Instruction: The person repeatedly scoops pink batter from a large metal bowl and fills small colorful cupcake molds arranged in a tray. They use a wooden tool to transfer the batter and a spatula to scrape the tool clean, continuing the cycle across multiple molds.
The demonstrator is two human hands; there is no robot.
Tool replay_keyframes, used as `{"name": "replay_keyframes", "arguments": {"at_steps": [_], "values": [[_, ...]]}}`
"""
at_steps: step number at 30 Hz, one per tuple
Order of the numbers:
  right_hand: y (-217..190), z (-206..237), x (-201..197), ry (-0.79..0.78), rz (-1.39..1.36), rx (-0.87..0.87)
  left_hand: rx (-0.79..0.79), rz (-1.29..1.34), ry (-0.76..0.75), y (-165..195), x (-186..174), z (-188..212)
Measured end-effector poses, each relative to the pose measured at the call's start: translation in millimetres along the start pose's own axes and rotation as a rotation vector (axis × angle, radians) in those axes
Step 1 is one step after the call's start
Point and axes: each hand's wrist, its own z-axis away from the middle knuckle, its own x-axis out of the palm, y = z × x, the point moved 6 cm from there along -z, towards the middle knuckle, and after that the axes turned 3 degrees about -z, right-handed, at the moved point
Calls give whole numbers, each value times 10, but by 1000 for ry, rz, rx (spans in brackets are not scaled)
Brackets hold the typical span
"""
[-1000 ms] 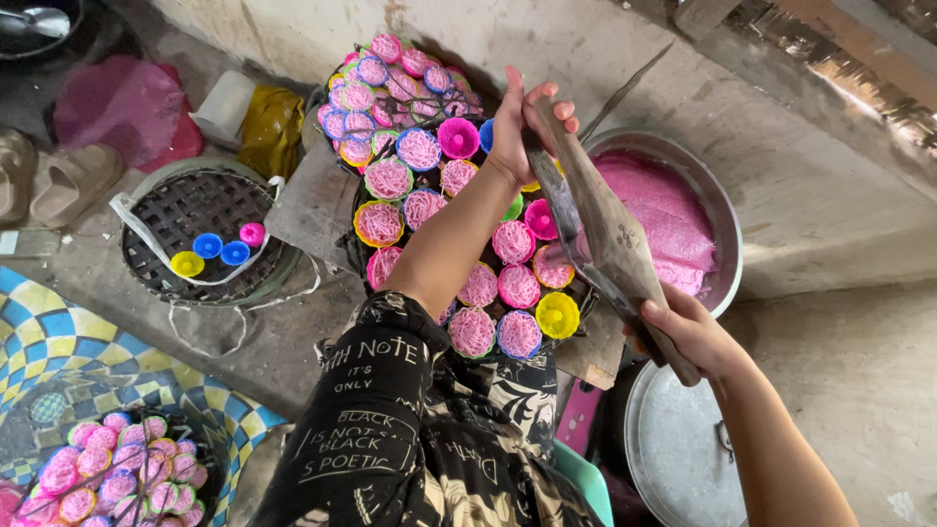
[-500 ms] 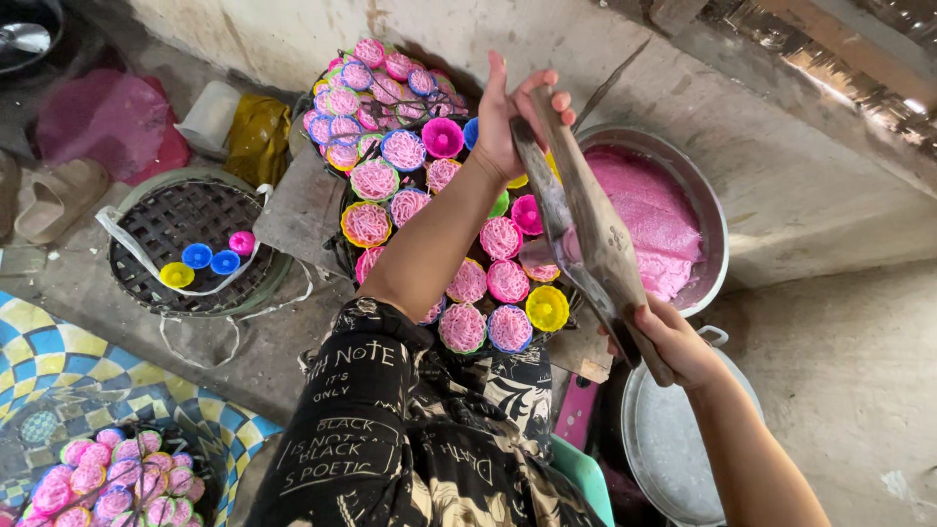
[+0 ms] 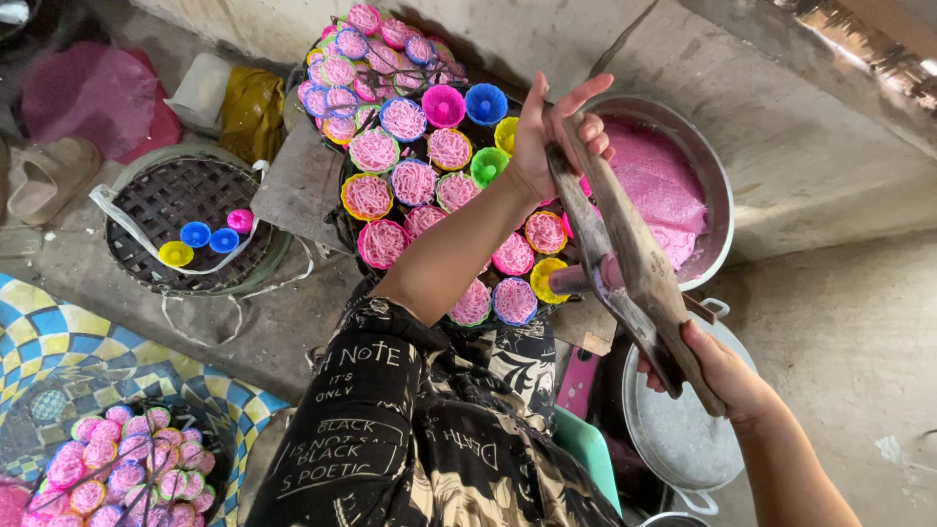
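1. Left hand (image 3: 551,137) grips the far end of the long two-armed wooden press (image 3: 625,259), fingers wrapped.
2. The press runs diagonally, far-left to near-right, above the small coloured cups of pink noodle strands (image 3: 429,185).
3. Right hand (image 3: 717,371) clamps the near end, equally close.

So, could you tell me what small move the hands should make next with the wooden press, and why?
Probably squeeze the handles of the wooden press: the left hand and right hand grip its two ends, and its nozzle hangs over a yellow cup holding no pink noodles.
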Motion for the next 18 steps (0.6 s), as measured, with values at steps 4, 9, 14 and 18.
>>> {"name": "replay_keyframes", "arguments": {"at_steps": [4,9,14,18], "values": [[147,-14,-48,55,59,48,4,-6,31,-118,-235,84],[209,-137,57,68,114,15,8,-42,97,19,-341,153],[77,-299,87,142,214,-59,51,-93,174,204,-374,90],[8,-189,-11,253,225,-29,37,-69,169,65,-350,-15]]}}
